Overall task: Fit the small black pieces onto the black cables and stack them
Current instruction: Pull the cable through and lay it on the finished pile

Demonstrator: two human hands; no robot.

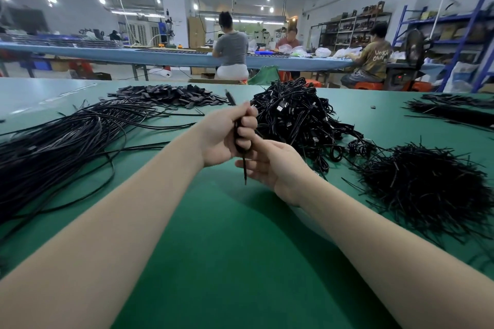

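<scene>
The left hand (224,136) is raised above the green table (227,235) near its middle, fingers curled round a black cable (242,141) that runs through the fist; one end of the cable sticks up and away past the thumb, and the other end hangs down below the hand as a thin stiff tip; the right hand (270,163) sits just beside and below the left, touching it, palm turned toward the left, fingers loosely bent with the fingertips at the hanging tip of the cable; whether they pinch it or only touch it I cannot tell; any small piece on the cable is too small to make out

On the table to the left lies a long loose bundle of cables (61,147), spread flat and running off the left edge; beyond it, further back, is a low heap of small black pieces (171,96); straight behind the hands stands a tall tangled pile of cables (296,115); to the right, near the right forearm, is a bristly heap of short black strands (422,187); far right at the back lies another flat bundle (454,109)

Beyond the table three people sit at a long blue bench (165,57), with shelving (355,27) along the right wall
</scene>
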